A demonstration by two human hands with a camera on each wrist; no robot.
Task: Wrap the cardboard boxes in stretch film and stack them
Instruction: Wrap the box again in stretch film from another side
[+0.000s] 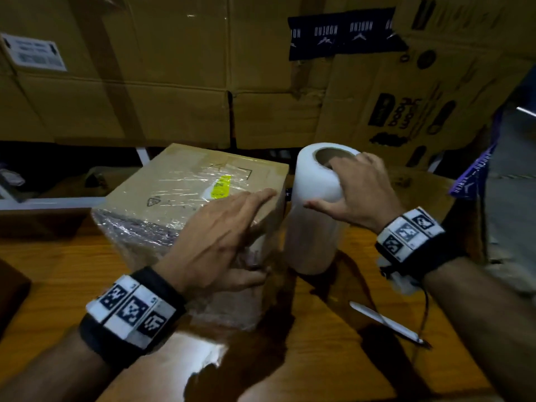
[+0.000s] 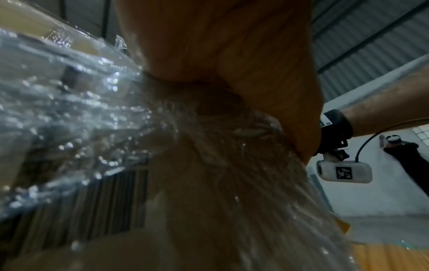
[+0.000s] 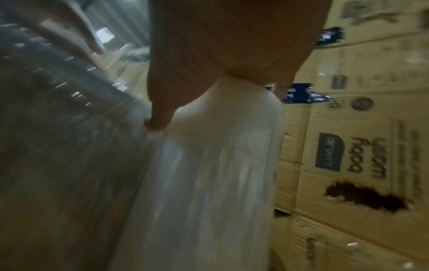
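Observation:
A cardboard box (image 1: 185,192) partly wrapped in clear stretch film sits on the wooden table (image 1: 58,271). My left hand (image 1: 220,236) lies flat over its near right top edge, fingers straight, thumb against the filmed side. A white roll of stretch film (image 1: 314,210) stands upright just right of the box. My right hand (image 1: 351,190) grips the roll's top, fingers hooked into the core, thumb on its side. In the left wrist view the crinkled film (image 2: 69,110) covers the box under my palm. The right wrist view shows the roll (image 3: 209,165) below my thumb.
Large cardboard cartons (image 1: 174,68) are stacked behind the table, some with dark printed tape (image 1: 342,33). A white pen-like tool (image 1: 385,322) lies on the table near my right forearm. A dark object (image 1: 11,288) sits at the table's left edge.

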